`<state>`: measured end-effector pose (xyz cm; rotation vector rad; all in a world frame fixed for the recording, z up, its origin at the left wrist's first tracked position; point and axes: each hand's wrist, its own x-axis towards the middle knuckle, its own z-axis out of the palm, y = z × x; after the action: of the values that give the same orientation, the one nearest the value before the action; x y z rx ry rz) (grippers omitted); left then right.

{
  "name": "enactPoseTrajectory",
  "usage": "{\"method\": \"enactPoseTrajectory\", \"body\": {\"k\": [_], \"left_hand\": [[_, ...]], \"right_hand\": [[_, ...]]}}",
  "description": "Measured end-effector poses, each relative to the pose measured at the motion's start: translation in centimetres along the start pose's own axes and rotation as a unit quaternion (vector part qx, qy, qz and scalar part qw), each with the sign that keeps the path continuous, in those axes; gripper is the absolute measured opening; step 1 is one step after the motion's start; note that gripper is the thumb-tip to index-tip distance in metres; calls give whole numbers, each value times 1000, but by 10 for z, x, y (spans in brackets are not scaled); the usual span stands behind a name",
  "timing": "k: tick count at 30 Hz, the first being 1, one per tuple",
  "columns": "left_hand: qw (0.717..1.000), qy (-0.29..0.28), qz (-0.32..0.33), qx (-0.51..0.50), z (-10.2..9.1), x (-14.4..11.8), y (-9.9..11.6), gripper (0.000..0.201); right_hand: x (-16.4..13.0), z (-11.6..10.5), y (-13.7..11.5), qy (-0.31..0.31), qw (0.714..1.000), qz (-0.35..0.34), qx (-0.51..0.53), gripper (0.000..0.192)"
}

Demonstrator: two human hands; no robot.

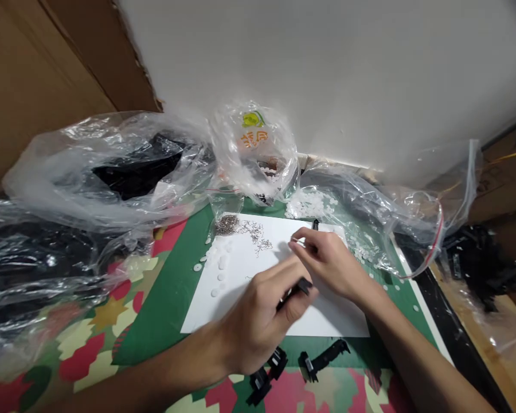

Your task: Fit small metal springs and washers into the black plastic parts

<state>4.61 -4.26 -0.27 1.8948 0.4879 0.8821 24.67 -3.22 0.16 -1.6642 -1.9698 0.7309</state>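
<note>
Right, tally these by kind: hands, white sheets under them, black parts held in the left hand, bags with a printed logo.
Left hand and right hand: 2
White sheet: 1
Held black part: 1
Printed bag: 1
Total: 5

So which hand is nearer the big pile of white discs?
Right: the right hand is in front of the disc pile; the left hand is farther off, nearer the body.

Pale plain wall (327, 74) behind, brown cardboard (38, 69) at left, patterned table cover (86, 358), soft uneven light
</note>
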Motion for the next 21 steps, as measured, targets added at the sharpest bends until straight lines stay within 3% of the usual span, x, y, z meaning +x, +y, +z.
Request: {"method": "enactPoseTrajectory", "body": {"k": [2, 5, 13, 21], "left_hand": [[991, -84, 99, -11, 2, -3, -5, 21], [976, -131, 174, 33, 3, -5, -10, 16], [979, -108, 134, 108, 0, -13, -11, 9], [980, -87, 149, 101, 5, -15, -10, 5]], "right_hand": [[13, 6, -13, -53, 998, -3, -31, 19], [29, 11, -25, -67, 996, -6, -50, 19], [44, 21, -30, -91, 995, -8, -27, 12], [41, 26, -29, -78, 997, 13, -2, 7]]}}
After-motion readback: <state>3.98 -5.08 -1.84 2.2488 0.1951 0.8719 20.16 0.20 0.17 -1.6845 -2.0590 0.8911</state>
